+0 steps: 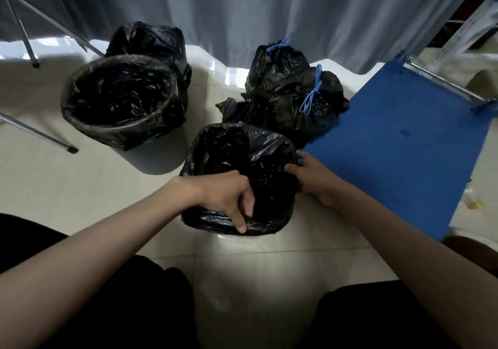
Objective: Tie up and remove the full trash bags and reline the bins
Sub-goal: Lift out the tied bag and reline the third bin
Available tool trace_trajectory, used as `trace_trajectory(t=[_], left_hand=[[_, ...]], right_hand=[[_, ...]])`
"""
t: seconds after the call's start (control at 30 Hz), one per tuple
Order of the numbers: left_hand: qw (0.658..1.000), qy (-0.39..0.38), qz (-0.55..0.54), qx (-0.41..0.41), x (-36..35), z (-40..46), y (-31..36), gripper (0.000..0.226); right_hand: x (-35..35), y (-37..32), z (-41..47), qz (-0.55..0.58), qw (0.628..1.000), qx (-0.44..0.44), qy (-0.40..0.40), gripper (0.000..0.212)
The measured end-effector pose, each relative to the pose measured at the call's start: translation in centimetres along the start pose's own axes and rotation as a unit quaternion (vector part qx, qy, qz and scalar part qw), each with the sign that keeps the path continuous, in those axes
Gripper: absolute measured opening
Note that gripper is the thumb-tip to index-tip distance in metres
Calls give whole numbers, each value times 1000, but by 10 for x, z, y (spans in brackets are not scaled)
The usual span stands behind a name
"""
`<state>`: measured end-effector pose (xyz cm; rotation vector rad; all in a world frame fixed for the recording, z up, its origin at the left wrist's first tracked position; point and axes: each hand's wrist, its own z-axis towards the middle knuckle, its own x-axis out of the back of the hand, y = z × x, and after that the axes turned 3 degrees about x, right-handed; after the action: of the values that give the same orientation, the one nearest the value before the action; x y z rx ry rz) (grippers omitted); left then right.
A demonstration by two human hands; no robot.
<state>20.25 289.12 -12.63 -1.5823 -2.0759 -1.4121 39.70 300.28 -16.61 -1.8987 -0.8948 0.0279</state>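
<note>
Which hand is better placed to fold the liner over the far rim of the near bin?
Probably the right hand: it grips the liner higher up, nearer the far rim. The left hand pinches the near edge.

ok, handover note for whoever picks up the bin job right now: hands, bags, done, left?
Left hand: pinching the near edge of the black plastic liner on the near white bin.
Right hand: gripping the liner's right edge.
Round lined bin: far left, liner folded over its rim.
Tied black bags with blue drawstrings: on the floor by the grey curtain; another black bag sits behind the lined bin.
Done: full bags out, one bin relined.
Left: seat this liner round the rim; carrying the bags away, probably.
</note>
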Motion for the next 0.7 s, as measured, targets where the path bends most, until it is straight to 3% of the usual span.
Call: trace_trajectory(t=[0.1,0.23,0.43,0.53,0.63,0.7], left_hand=[[1000,6,24,14,-4,1,1,29],[994,29,99,21,-13,0,9,24],[951,133,276,-36,-33,-1,22,20],[933,174,312,-35,-44,1,19,13],[931,194,308,-16,-46,-1,16,24],[935,188,301,-1,-42,-5,13,28]], right_hand=[[0,5,-9,46,999,-22,-8,32],[2,10,-26,13,996,-42,-73,23],[3,9,-32,90,989,-47,-110,40],[-1,15,-36,164,972,-95,-139,22],[-7,20,-41,222,968,-107,-52,20],[-10,27,-44,164,980,-115,16,26]])
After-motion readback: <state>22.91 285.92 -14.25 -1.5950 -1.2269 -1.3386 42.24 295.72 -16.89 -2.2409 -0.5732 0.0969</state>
